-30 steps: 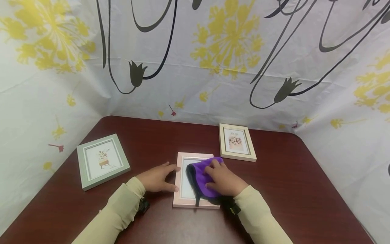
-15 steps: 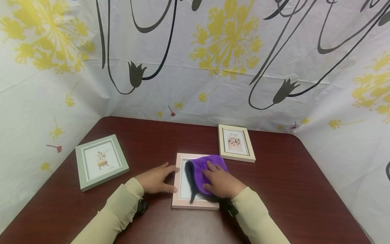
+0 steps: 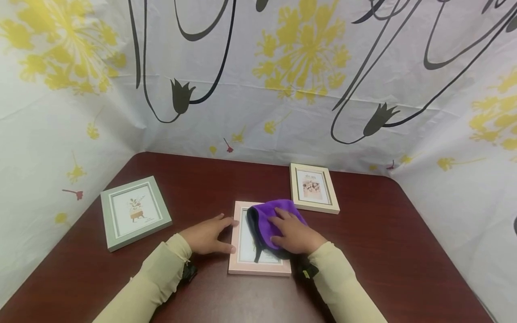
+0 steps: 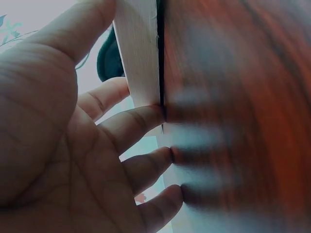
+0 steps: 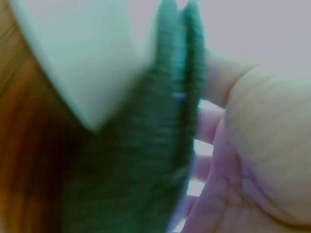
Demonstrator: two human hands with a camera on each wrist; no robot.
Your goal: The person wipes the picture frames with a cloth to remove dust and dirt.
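A pink picture frame [image 3: 258,268] lies flat on the dark red-brown table, its print partly covered by a folded cloth [image 3: 264,220], purple on top and dark underneath. My right hand [image 3: 298,235] rests on the cloth with fingers spread, pressing it over the frame's upper right part. In the right wrist view the cloth's dark side [image 5: 126,179] is blurred and hangs below the palm. Along the frame's left edge, my left hand [image 3: 207,235] touches the side with thumb and a fingertip. The left wrist view shows the frame's side [image 4: 138,53] against relaxed, spread fingers.
A green picture frame [image 3: 163,211] with a potted-plant print lies at the left. Toward the back right lies a cream picture frame [image 3: 334,197], close to the cloth's far corner. Patterned white fabric [image 3: 242,58] closes in the table [image 3: 383,251] at the back and sides.
My right hand has spread its fingers flatter and slid with the cloth toward the frame's upper right, baring more of the lower glass. My left hand stays at the left edge.
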